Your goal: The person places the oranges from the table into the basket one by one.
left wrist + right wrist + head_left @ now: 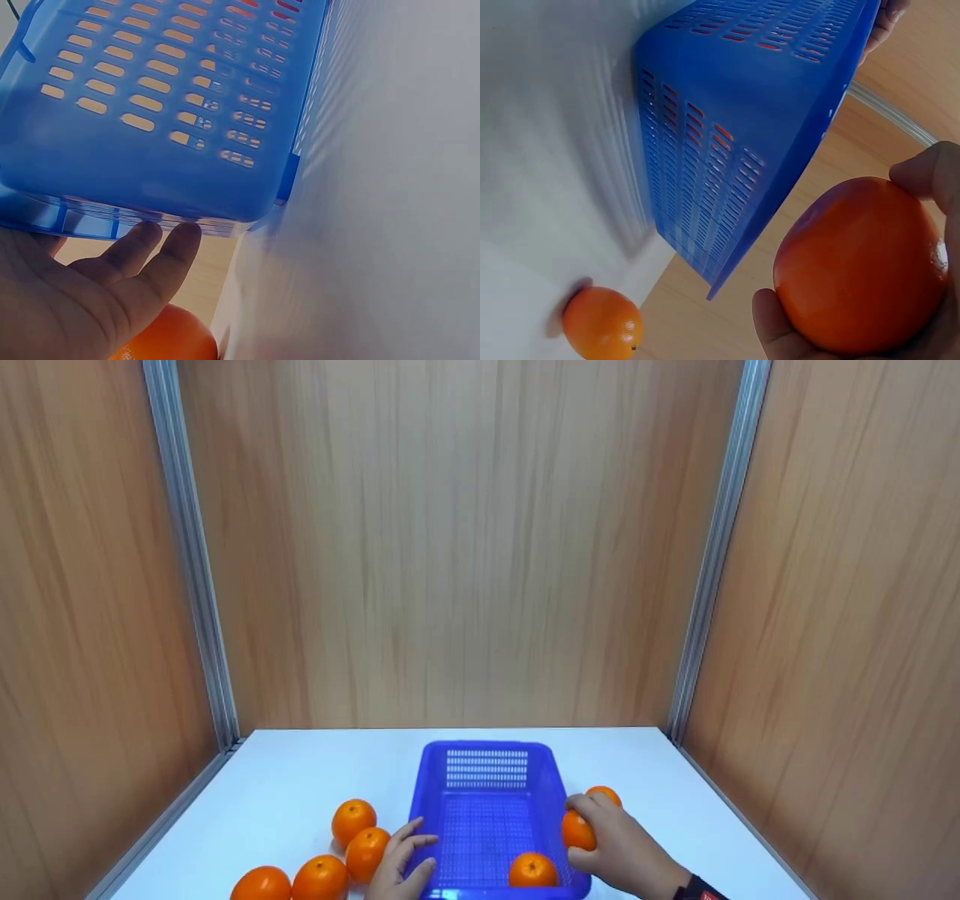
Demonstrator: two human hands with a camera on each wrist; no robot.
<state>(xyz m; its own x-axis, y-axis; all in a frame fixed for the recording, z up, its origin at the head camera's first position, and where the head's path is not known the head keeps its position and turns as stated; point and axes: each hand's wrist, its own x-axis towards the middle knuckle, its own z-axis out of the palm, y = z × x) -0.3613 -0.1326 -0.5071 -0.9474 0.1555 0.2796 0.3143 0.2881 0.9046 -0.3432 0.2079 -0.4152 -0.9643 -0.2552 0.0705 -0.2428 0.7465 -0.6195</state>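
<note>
A blue plastic basket stands on the table with one orange inside its near end. My right hand holds another orange between thumb and fingers, raised beside the basket's right rim. One more orange lies on the table behind that hand, partly hidden by it in the head view. At the basket's left side, my left hand has its fingers spread and loosely bent, fingertips right at the basket wall. An orange sits just left of this hand.
Several oranges, including this front one, lie on the white table to the left of the basket. Wood-grain panels with metal corner posts enclose the table at the back and both sides.
</note>
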